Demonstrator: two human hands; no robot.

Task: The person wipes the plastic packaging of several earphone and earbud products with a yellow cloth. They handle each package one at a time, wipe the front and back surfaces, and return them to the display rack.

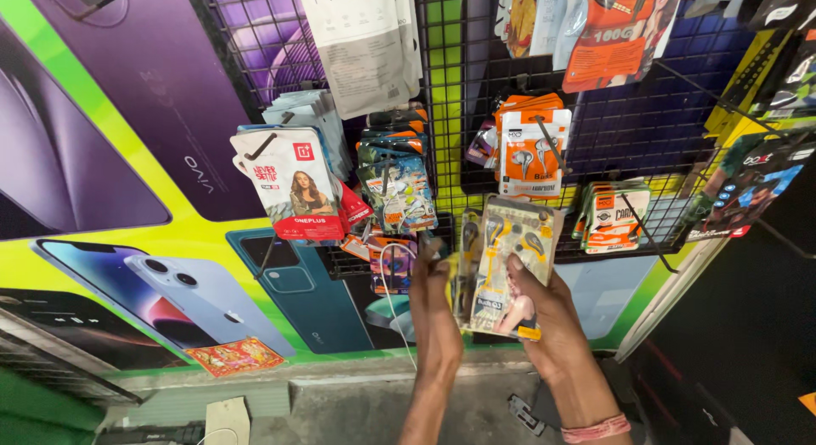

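Note:
My right hand point(548, 322) grips a flat clear packet of yellow earphones point(510, 266), thumb pressed on its front, held up before a black wire display grid point(459, 96). My left hand point(435, 305) is raised beside it, fingers closed on the left edge of more packets point(463, 271) behind the front one. A pink thread band circles my right wrist.
Many hanging accessory packets fill the grid: a white-and-red stack point(293, 186) at left, orange-and-white earphone packs point(531, 147) at centre, orange packs point(612, 215) at right. Phone posters point(127, 156) cover the wall. A small red card point(234, 356) lies on the ledge below.

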